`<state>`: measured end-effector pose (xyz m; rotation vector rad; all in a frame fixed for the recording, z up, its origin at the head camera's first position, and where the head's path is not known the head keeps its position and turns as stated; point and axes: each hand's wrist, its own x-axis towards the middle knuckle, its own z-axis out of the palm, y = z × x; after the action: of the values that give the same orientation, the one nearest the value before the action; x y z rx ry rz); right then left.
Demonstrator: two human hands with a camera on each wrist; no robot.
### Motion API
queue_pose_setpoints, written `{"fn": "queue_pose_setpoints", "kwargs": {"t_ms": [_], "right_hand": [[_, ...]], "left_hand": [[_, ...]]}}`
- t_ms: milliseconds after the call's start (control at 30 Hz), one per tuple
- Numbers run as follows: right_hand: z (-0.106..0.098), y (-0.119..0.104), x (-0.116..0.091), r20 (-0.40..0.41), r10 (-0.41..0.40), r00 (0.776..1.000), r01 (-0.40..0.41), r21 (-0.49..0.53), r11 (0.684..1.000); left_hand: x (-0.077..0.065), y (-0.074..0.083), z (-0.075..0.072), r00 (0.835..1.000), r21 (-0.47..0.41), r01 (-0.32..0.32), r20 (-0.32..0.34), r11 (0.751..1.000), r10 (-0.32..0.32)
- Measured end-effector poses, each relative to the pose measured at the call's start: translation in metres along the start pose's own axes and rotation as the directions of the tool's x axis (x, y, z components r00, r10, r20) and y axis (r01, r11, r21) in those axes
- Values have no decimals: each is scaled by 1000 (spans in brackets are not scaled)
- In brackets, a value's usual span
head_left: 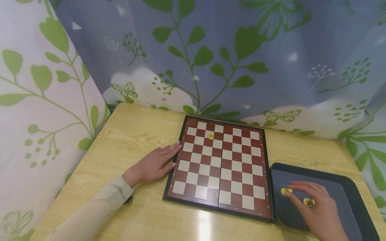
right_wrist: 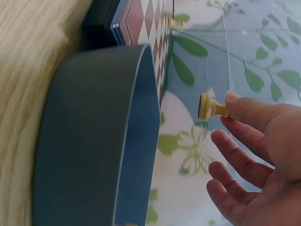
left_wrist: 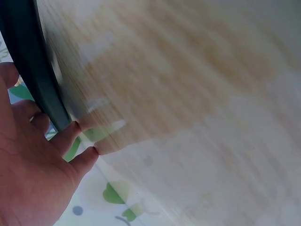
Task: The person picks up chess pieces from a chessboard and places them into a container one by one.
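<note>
Above the dark tray [head_left: 319,179], my right hand [head_left: 322,207] pinches a pale yellow chess pawn [head_left: 286,191] between thumb and index finger. In the right wrist view the pawn [right_wrist: 210,108] lies sideways with its dark-bottomed base outward, its top covered by the fingertips. Another yellow chess piece [head_left: 308,202] shows in the tray, partly behind the hand. My left hand [head_left: 155,164] rests at the left side of the chessboard [head_left: 219,167], its fingers stretched out and fingertips at the frame. One yellow pawn [head_left: 211,136] stands on the board's far left part.
The board lies on a light wooden table [head_left: 144,124], with the tray close along its right side. A curtain [head_left: 211,67] with leaves and butterflies hangs behind the table, and similar cloth [head_left: 39,83] is on the left. The tray's raised wall [right_wrist: 84,136] shows in the right wrist view.
</note>
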<state>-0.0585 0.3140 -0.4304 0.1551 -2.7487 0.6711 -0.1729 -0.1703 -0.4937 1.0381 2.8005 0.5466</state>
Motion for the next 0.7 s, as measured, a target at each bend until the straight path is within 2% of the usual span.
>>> {"fn": "queue_pose_setpoints", "kwargs": {"t_ms": [267, 533, 700], "right_hand": [[-22, 16, -20, -68, 148, 987, -152, -56, 987], [-43, 40, -22, -144, 146, 979, -154, -43, 987], [-45, 48, -24, -231, 214, 949, -227, -33, 973]], "left_hand": [[3, 0, 1, 1000, 0, -3, 3, 1000, 3], [2, 0, 1, 1000, 6, 4, -6, 1000, -4], [2, 0, 1, 1000, 10, 0, -10, 1000, 0]]}}
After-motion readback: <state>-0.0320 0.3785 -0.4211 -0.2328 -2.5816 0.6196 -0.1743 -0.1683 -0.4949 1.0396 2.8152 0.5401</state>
